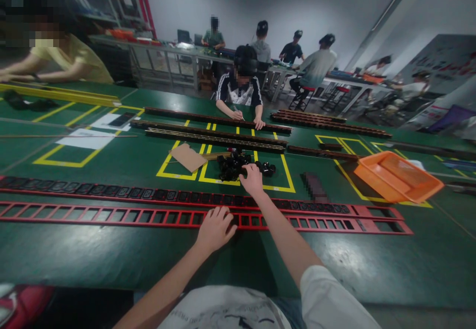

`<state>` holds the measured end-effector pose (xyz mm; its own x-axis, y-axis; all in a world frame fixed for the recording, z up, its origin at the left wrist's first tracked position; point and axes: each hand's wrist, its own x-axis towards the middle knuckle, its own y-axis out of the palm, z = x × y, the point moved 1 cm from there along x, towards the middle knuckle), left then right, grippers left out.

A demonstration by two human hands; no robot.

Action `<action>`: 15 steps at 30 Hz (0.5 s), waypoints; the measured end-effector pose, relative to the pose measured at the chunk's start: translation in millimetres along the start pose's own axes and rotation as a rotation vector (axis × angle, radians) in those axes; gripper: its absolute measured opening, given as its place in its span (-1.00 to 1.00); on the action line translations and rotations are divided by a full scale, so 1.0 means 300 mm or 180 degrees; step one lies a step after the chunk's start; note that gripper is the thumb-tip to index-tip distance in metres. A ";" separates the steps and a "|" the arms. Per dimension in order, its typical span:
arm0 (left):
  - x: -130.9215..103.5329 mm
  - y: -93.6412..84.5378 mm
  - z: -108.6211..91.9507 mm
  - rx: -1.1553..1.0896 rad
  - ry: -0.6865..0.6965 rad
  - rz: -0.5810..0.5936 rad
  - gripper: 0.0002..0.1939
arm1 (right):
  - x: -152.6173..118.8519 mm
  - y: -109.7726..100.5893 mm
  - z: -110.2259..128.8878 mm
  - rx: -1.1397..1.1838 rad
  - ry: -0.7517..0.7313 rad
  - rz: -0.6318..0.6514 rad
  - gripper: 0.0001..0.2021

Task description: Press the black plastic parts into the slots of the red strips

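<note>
My right hand (pixel 252 178) reaches over the near side of a pile of small black parts (pixel 232 163) that look like square caps. Its fingers are apart and touch or nearly touch the pile; no part shows clearly in its grasp. My left hand (pixel 216 227) lies over the nearer red ladder-like frame (pixel 156 217), fingers loosely spread across its rails. Beyond it runs a second red frame (pixel 107 190), many of its openings filled with black square pieces. My right forearm crosses both frames and hides part of them.
An orange bin (pixel 401 178) sits at the right. Brown cardboard (pixel 188 157) lies left of the pile. Long dark rails (pixel 215 138) lie behind it. Across the green table, a co-worker (pixel 240 88) leans over another rail; another person (pixel 70 59) works at far left.
</note>
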<state>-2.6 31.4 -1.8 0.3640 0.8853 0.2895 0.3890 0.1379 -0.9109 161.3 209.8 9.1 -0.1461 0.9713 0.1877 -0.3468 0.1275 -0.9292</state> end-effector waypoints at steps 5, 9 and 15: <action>0.000 0.003 0.000 0.0014 0.0003 0.0009 -0.83 | 0.120 -0.005 0.018 -0.0163 -0.0144 0.0233 -0.58; 0.003 0.000 0.000 0.0050 0.0019 0.0026 -0.83 | 0.213 0.018 0.064 -0.0257 -0.0285 0.0423 -0.53; 0.009 -0.011 -0.005 0.0009 0.0015 0.0035 -0.80 | 0.356 0.078 0.171 -0.0363 -0.0324 0.0767 -0.33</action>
<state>-1.5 32.6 2.4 0.3722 0.8847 0.2808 0.3825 0.1294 -0.9149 90.1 306.1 23.7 -0.3061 0.9519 -0.0173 -0.1851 -0.0773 -0.9797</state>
